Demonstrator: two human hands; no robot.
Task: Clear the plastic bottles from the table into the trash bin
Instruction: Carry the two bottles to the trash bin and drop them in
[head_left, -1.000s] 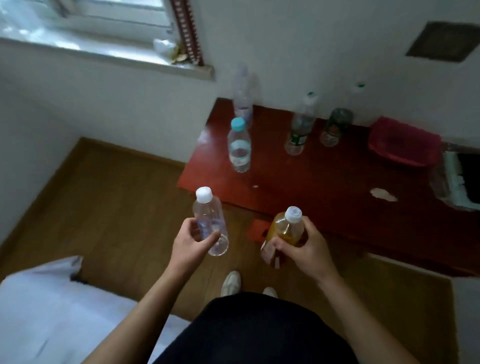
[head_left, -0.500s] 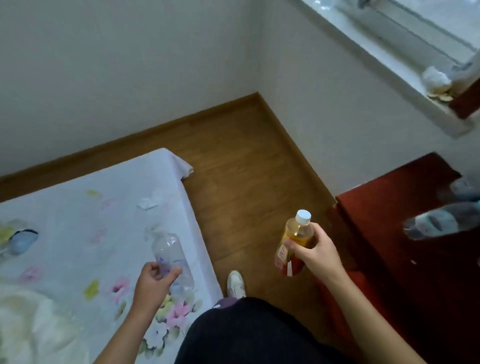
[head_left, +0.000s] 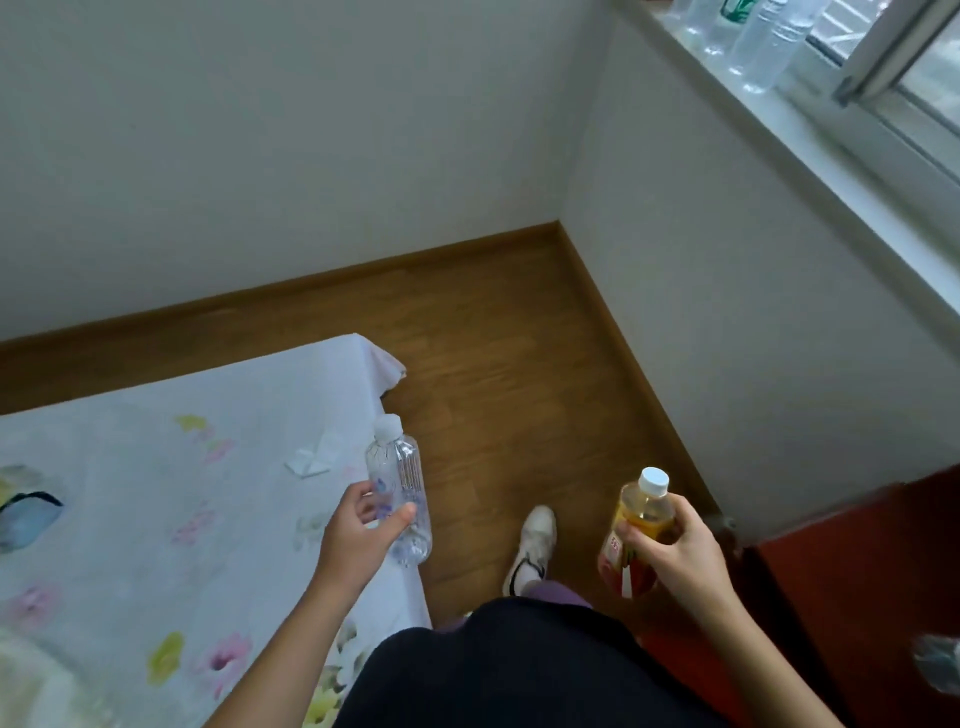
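Note:
My left hand (head_left: 358, 535) grips a clear plastic bottle (head_left: 400, 478) with a white cap, held upright over the corner of the bed. My right hand (head_left: 680, 551) grips a bottle of yellow drink (head_left: 636, 519) with a white cap and a red label, held above the wooden floor. The red table (head_left: 857, 587) shows only as a corner at the lower right, with a blurred bottle (head_left: 935, 670) at the frame's edge. No trash bin is in view.
A bed with a floral sheet (head_left: 156, 493) fills the lower left. Wooden floor (head_left: 498, 374) runs between bed and white walls to a corner. Several clear bottles (head_left: 758, 36) stand on the window sill at top right. My white shoe (head_left: 532, 545) is on the floor.
My view has swung left, away from the table toward the bed and room corner. Both hands still hold their bottles; the clear one now sits higher and upright at the bed's edge.

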